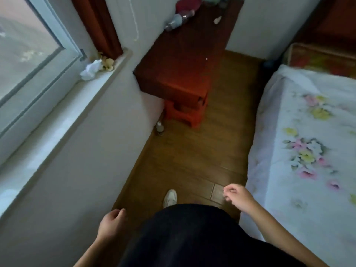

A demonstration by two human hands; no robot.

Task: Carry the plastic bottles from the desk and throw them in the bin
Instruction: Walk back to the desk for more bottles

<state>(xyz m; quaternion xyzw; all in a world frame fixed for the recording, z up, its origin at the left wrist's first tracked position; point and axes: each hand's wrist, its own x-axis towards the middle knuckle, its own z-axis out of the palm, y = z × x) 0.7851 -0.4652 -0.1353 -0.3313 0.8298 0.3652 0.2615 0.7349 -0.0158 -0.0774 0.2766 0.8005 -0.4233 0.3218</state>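
I observe the plastic bottles (pixel 180 21) lying on the desk (pixel 185 70) at 12 o'clock, well apart from both hands. Left hand (pixel 112 221) and right hand (pixel 238 197) hang loosely curled, holding nothing.

Black clothes (pixel 188 237), one white shoe (pixel 170 197), bare arms.
Plain black clothes, soft and loose, wide across 6 o'clock. Shoe of a sports kind with a few grey bits, just past the clothes toward 12 o'clock. Bare arms at both sides, bare left hand (pixel 112 218) at 7 o'clock, bare right hand (pixel 238 197) at 5 o'clock.
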